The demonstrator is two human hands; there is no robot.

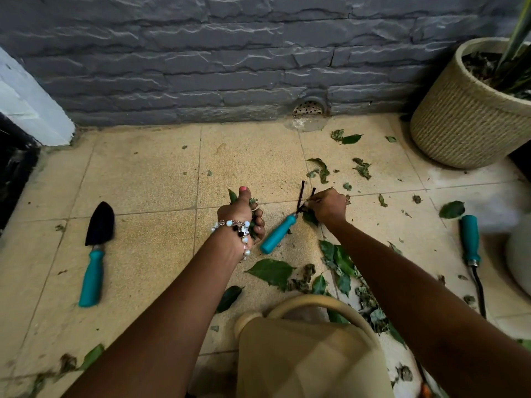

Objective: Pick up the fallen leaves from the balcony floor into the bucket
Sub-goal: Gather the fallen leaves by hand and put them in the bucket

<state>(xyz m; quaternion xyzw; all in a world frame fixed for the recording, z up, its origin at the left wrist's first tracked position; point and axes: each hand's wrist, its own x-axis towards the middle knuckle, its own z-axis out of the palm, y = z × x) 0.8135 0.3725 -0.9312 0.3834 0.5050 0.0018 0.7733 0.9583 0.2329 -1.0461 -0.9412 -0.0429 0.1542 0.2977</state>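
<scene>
Grey stone wall (201, 53) at back, tiled balcony floor (138, 173) below it. One woven plant pot (465, 122) in the right corner. One beige watering can (304, 354) at bottom centre, just in front of the person. No bucket can be made out; a pale rounded shape at the right edge is too blurred to call.

Tools, three teal handles counted: one trowel (96, 254) lying on the left, one hand rake (283, 228) between the hands, one more tool (471, 242) on the right with its head hidden from view.

Left hand (244, 216) is clenched round a bunch of picked leaves (232, 195), thumb up, beaded bracelet (238, 228) on the wrist. Right hand (326, 203) is down on the floor beside the rake's dark prongs, fingertips pinching at a leaf (310, 218); whether the grip is closed is not fully clear, it looks pinched.

Progress, my judgement: early to middle. Left part of the floor is mostly clean apart from crumbs and a few leaves at bottom left. Most of it is left: a thick scatter (342, 268) from centre to bottom right, loose leaves near the drain (309, 107) and the pot. Too many to count exactly, easily twenty plus fragments. Nothing seen going into a bucket yet; the handful needs emptying soon.
</scene>
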